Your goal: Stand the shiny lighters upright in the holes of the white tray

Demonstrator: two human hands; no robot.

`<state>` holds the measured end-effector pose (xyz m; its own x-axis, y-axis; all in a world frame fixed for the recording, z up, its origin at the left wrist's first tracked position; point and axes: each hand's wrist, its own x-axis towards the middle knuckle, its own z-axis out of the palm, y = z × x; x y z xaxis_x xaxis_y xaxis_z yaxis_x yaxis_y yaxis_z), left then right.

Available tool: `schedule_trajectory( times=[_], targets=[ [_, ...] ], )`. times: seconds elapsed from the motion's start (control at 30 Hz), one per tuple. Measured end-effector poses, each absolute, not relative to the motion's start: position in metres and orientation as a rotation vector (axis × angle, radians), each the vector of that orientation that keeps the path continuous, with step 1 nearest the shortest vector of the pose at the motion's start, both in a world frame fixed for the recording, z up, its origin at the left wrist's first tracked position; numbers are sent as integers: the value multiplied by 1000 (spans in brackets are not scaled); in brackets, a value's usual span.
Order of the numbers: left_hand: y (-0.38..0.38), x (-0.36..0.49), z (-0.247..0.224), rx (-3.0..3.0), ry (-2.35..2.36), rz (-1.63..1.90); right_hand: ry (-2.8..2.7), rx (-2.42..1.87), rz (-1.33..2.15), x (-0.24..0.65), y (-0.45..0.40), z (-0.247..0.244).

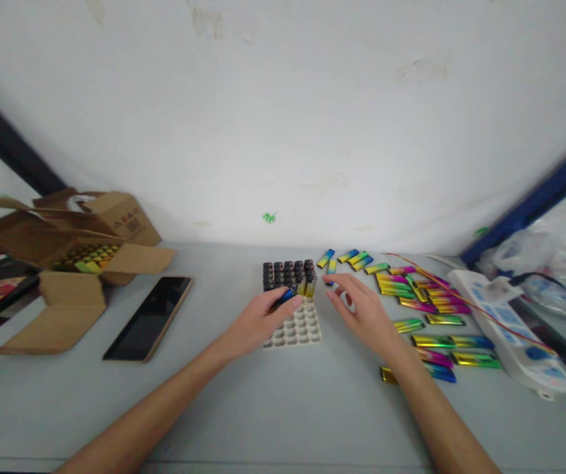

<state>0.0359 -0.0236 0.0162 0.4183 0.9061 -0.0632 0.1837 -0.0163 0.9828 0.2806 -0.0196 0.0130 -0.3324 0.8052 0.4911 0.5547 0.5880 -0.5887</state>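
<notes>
My left hand (258,317) is closed on a shiny blue battery-like cylinder (287,295), held over a pale tray (293,341) with rows of round holes. Black-topped cylinders (287,266) stand upright in the tray's far rows, and a couple of yellow-sided ones (309,287) are at their near right corner. To the right of the tray is my right hand (359,308), thumb and forefinger apart. Its forefinger is close to the near end of a yellow-and-blue cylinder (332,266) lying on the table; whether they touch I cannot tell.
Several colourful cylinders (434,342) lie scattered at right, beside a white power strip (510,329) and a thin red wire (490,314). On the left are a phone (149,319) and an open cardboard box (73,309) with more cylinders. A white wall (283,131) stands behind.
</notes>
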Motion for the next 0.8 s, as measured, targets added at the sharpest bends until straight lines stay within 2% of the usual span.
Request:
schedule_trajectory(
  times=[0.5, 0.8],
  targets=[
    [-29, 42, 15, 1859, 1508, 751, -2082, -1164, 285, 288, -18, 14],
    [-34, 44, 22, 1910, 1419, 847, -2164, -1188, 351, 289, -15, 10]
  ],
)
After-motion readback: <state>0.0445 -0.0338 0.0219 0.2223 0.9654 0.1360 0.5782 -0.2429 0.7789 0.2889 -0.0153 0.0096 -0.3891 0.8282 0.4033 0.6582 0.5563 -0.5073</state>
